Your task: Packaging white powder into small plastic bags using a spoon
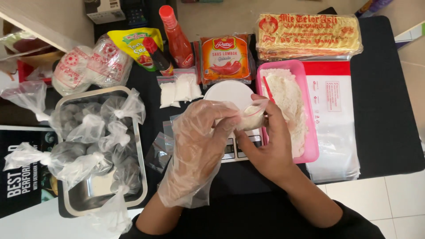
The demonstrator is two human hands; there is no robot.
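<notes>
The left hand (197, 148) in its loose clear glove and the bare right hand (265, 148) cover most of the kitchen scale (239, 150); only a strip of its display shows between them, too small to read. The white round lid (230, 92) on it is half hidden by the fingers. What fills the small clear pouch (252, 116) they pinch is hard to tell. The steel tray (139, 146) at the desk's left edge holds knotted bags (88, 128) whose dark contents blur. A red scoop (268, 89) lies mostly buried in the pink tub (310, 132).
</notes>
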